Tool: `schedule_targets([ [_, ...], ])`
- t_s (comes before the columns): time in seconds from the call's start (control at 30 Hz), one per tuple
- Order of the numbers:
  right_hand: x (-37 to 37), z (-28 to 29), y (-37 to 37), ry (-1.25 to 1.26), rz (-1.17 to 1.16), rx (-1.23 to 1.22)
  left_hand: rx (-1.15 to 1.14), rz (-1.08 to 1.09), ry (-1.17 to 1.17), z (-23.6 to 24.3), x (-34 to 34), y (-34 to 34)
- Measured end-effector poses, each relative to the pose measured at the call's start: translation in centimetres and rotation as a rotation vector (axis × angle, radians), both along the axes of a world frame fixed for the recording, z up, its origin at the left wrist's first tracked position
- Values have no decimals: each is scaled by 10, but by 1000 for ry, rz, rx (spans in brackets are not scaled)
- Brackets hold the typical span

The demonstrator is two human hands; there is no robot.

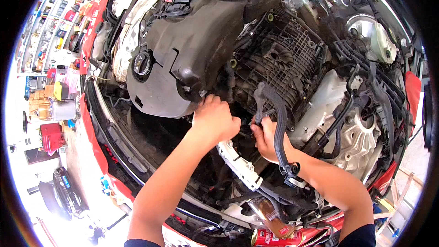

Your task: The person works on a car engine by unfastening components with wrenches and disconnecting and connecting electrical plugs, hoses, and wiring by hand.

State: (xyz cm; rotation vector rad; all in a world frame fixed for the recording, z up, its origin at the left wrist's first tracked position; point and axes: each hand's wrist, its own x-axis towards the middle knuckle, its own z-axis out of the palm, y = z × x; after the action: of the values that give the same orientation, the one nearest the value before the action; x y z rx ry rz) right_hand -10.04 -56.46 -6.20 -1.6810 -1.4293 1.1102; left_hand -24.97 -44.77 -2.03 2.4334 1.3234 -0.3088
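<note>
My left hand is closed in a fist at the front edge of the dark plastic engine cover. Its fingertips are turned away from view, and whatever they grip is hidden. To its right, my right hand closes with thumb and fingers round the end of a black ribbed hose. This hose arches up and bends down over my right wrist. Between and below the hands lies a white plastic bracket. A round oil filler cap sits on the left of the cover.
A gridded black plastic tray lies beyond my right hand, with a silvery metal casing farther right. At the front edge, a bottle with brown contents leans by a red can. Stocked shelves stand left, past a red cover.
</note>
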Motion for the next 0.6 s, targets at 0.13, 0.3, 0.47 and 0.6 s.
schedule_targets([
  [0.13, 3, -9, -2, 47, -30, -34, -163, 21, 198, -1, 12, 13],
  [0.3, 3, 0, 1, 22, -73, -5, -158, 75, -42, -13, -2, 4],
  [0.47, 5, 4, 5, 85, -111, 16, 3, 109, -245, -23, -11, -15],
  [0.6, 4, 14, 8, 8, -51, 102, 321, 147, -244, -33, -15, -33],
])
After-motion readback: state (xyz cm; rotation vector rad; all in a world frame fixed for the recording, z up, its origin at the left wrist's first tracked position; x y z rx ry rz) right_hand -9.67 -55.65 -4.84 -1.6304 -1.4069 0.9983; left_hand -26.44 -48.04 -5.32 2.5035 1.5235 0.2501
